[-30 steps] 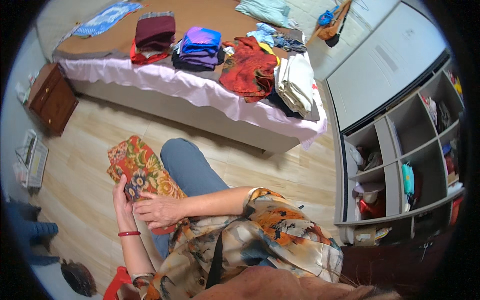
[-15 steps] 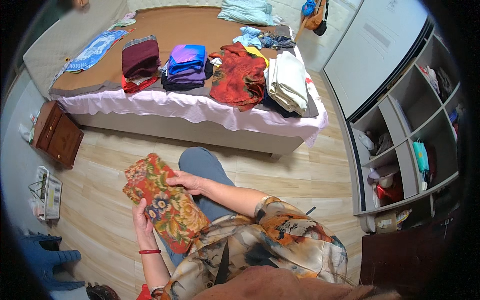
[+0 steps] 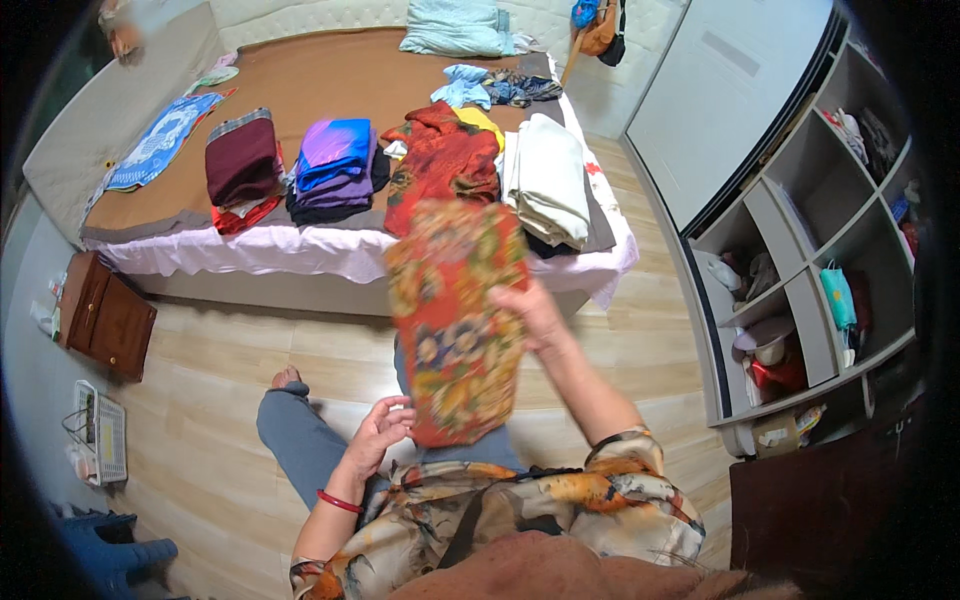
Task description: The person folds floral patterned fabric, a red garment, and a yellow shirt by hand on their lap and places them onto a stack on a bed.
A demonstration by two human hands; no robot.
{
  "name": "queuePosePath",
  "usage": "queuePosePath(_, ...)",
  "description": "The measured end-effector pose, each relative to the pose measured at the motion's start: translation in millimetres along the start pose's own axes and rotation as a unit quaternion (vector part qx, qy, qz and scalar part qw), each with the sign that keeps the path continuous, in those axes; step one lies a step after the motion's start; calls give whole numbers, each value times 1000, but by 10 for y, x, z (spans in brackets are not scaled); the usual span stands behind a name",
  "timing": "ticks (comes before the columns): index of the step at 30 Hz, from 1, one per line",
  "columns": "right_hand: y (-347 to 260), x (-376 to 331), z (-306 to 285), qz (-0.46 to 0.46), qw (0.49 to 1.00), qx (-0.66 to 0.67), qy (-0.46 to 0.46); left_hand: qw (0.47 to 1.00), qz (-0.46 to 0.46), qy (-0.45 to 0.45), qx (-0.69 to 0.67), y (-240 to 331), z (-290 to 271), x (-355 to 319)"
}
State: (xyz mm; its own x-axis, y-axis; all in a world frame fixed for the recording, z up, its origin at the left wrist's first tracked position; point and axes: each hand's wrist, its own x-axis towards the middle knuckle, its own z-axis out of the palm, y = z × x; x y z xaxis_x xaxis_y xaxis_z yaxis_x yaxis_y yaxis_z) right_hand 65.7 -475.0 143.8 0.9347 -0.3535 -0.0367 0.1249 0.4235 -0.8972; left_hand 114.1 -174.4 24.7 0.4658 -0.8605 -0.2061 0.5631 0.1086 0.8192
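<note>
A folded red cloth with a floral pattern [image 3: 460, 340] is held up in front of me, slightly blurred by motion. My right hand [image 3: 538, 318] grips its right edge, thumb over the front face. Beside the cloth's lower left edge is my left hand [image 3: 382, 432], with loosely bent fingers apart and nothing seen in them; whether the fingertips touch the cloth is unclear. Behind the cloth, on the near edge of the bed, a red patterned garment [image 3: 440, 150] lies folded. To its right stands a stack of folded white cloth [image 3: 548, 185].
Stacks of maroon [image 3: 240, 165] and blue-purple clothes [image 3: 335, 165] line the bed [image 3: 310, 80]. A brown cabinet [image 3: 110, 310], a white basket [image 3: 110, 435] and a blue stool [image 3: 120, 555] are at left. Open shelves [image 3: 800, 270] stand right. Another person's hand [image 3: 122, 40] shows at upper left.
The floral cloth has moved up and right toward the bed in my right hand. My left hand has let go of its left edge. My left leg has come into view.
</note>
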Motion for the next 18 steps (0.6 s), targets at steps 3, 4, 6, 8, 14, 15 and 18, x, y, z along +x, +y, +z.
queuePosePath(3, -762, 213, -501, -109, 993, -28, 24, 998, -48, -1, 35, -100, -29, 131)
queuePosePath(4, -983, 315, -642, -134, 990, -8, 38, 997, -62, 10, 40, -148, -66, 158)
queuePosePath(6, -1425, 613, -810, -200, 980, -3, 18, 995, -72, 50, 42, -199, -121, 135)
queuePosePath(8, -1768, 1062, -1207, -203, 979, 0, 6, 992, -81, 91, 18, -271, -204, 102)
queuePosePath(14, -1889, 2310, -2424, -231, 729, -538, 355, 982, -91, 167, -6, -387, -319, 191)
queuePosePath(15, -1782, 2357, -2243, -196, 751, -559, 291, 979, -89, 181, -1, -418, -334, 179)
queuePosePath(18, -1150, 2808, -2042, -110, 711, -670, 183, 972, -94, 214, 22, -487, -324, 149)
